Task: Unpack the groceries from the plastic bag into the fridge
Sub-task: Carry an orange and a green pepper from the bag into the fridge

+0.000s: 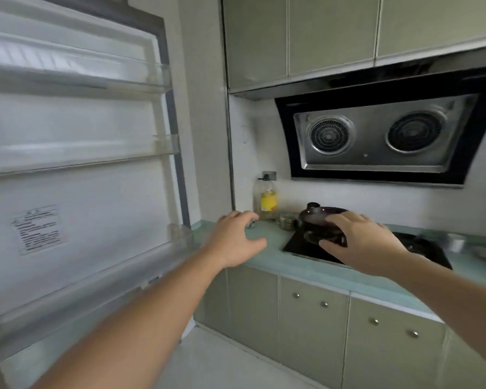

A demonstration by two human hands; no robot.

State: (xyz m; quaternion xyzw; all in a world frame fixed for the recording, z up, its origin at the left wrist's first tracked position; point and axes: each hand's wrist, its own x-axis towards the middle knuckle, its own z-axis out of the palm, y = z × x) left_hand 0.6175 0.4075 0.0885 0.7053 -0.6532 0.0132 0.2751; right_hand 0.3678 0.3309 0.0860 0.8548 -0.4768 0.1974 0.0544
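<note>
Looking at how things lie, this seems to be a between-items bit: the fridge door (76,153) hangs open, its door shelves bare as far as I can see, and both hands are out in front holding nothing. Left hand (233,240) hovers just right of the fridge door over the green surface (267,248), fingers loosely spread. Right hand (359,242) is farther right of the door, fingers spread, in front of the dark pan (320,217) on the stove; can't tell if it touches anything. Plastic bag isn't in view, so next move probably means finding it and grabbing another item.
</note>
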